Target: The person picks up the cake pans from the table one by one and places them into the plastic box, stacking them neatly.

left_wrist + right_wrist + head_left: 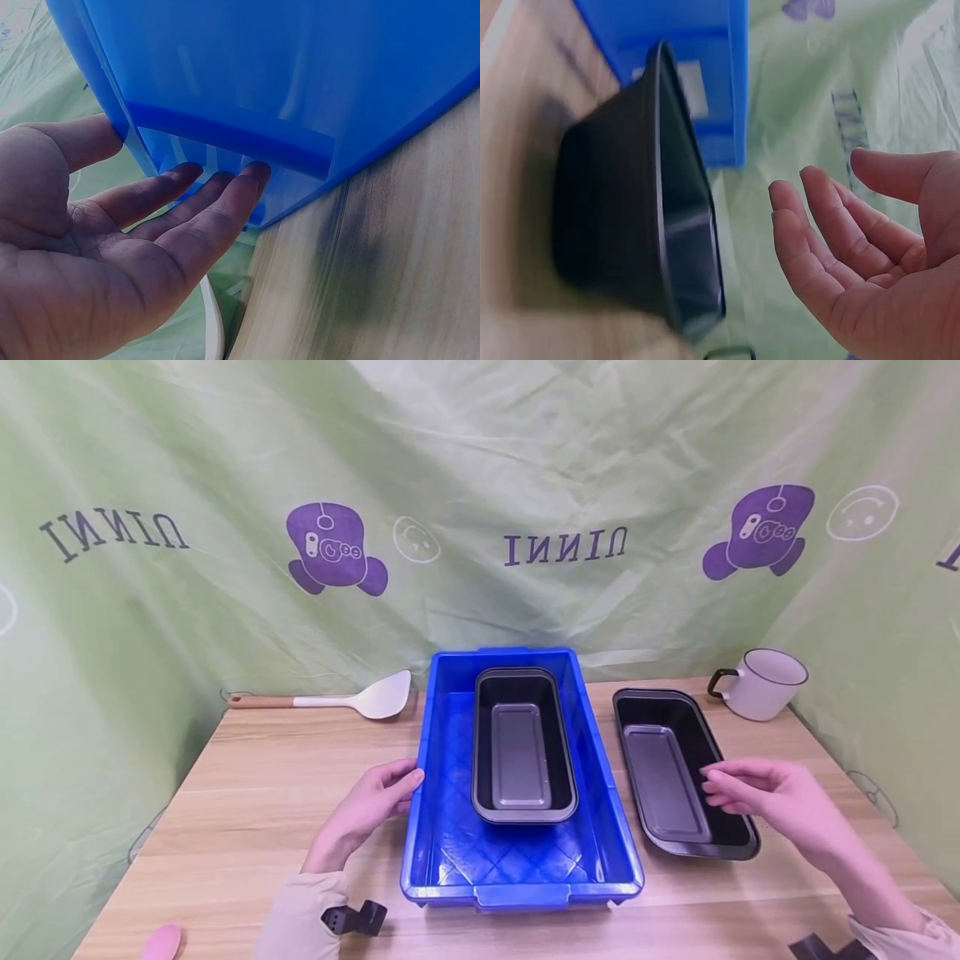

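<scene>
A blue plastic tray [521,896] stands on the table with a dark loaf pan [522,756] inside it. My left hand [382,793] holds the tray's left side. In the left wrist view its thumb meets the rim and its fingers [214,210] lie against the outer wall. A second dark loaf pan [667,781] rests on the table to the right of the tray. My right hand [772,793] hovers over that pan's right side, fingers loosely bent and holding nothing. In the right wrist view, a gap shows between the hand and the pan [622,217].
A white spatula [382,696] with a wooden handle lies at the back left. At the back right stands a white mug [765,687] with a black handle. A pink rounded piece [162,942] shows at the front left. Green printed cloth [480,460] hangs behind the table.
</scene>
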Action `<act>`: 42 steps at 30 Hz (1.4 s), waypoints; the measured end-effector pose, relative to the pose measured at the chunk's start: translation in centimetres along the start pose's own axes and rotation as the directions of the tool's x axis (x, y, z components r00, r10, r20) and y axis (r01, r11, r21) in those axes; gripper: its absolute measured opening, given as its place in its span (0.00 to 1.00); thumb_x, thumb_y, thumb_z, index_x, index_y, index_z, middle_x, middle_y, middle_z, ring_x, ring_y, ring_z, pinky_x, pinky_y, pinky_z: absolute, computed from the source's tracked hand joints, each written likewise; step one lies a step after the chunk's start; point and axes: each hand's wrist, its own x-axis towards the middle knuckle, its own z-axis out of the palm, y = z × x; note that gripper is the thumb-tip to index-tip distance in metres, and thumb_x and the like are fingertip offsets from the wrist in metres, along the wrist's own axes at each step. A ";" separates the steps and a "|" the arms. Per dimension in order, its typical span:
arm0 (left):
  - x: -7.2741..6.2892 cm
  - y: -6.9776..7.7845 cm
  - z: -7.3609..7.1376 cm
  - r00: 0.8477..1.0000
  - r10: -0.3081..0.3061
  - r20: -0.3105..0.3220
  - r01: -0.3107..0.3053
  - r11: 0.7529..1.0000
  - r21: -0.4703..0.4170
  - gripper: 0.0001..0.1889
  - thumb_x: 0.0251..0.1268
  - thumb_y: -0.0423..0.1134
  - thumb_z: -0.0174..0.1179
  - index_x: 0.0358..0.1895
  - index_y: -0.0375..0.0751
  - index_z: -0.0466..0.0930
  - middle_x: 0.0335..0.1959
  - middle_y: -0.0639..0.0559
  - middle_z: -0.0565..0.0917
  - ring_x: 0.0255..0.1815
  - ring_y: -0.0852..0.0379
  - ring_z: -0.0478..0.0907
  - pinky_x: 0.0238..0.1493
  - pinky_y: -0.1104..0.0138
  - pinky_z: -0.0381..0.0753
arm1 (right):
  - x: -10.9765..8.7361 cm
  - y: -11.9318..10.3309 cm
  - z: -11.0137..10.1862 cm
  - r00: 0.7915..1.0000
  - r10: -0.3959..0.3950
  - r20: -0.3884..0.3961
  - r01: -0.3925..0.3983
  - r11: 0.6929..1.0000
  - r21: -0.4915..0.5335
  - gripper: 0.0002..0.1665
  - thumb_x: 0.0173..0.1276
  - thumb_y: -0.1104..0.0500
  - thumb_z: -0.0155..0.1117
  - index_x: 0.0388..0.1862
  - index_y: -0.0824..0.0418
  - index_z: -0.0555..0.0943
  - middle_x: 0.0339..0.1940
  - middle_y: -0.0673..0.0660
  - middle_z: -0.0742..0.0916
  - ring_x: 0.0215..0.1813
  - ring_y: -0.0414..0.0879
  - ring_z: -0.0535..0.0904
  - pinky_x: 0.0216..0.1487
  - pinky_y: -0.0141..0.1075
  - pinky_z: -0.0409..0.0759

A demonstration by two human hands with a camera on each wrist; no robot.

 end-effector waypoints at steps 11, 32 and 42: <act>-0.1 0.0 0.0 1.000 0.001 -0.004 -0.001 1.000 0.008 0.26 0.74 0.39 0.50 0.66 0.21 0.61 0.56 0.27 0.75 0.44 0.54 0.82 0.49 0.61 0.82 | -3.3 3.4 -3.7 0.990 0.141 -0.024 -0.143 0.980 -0.136 0.13 0.74 0.63 0.54 0.50 0.70 0.79 0.37 0.42 0.88 0.36 0.40 0.85 0.37 0.30 0.83; 0.0 0.1 0.0 1.000 0.015 0.009 -0.015 1.000 0.001 0.27 0.74 0.39 0.50 0.66 0.19 0.60 0.56 0.28 0.74 0.43 0.56 0.82 0.48 0.60 0.82 | -3.8 8.9 -4.9 0.763 -0.097 0.639 -0.298 0.825 0.481 0.25 0.78 0.71 0.30 0.56 0.62 0.76 0.51 0.60 0.84 0.53 0.49 0.81 0.57 0.39 0.77; -0.1 0.3 0.0 1.000 0.018 0.004 -0.018 1.000 0.011 0.28 0.74 0.39 0.49 0.66 0.20 0.59 0.56 0.28 0.74 0.43 0.53 0.82 0.47 0.62 0.82 | -2.9 9.0 -4.0 0.737 -0.093 0.669 -0.406 0.731 0.548 0.23 0.79 0.70 0.29 0.54 0.66 0.75 0.50 0.61 0.83 0.53 0.50 0.80 0.60 0.42 0.74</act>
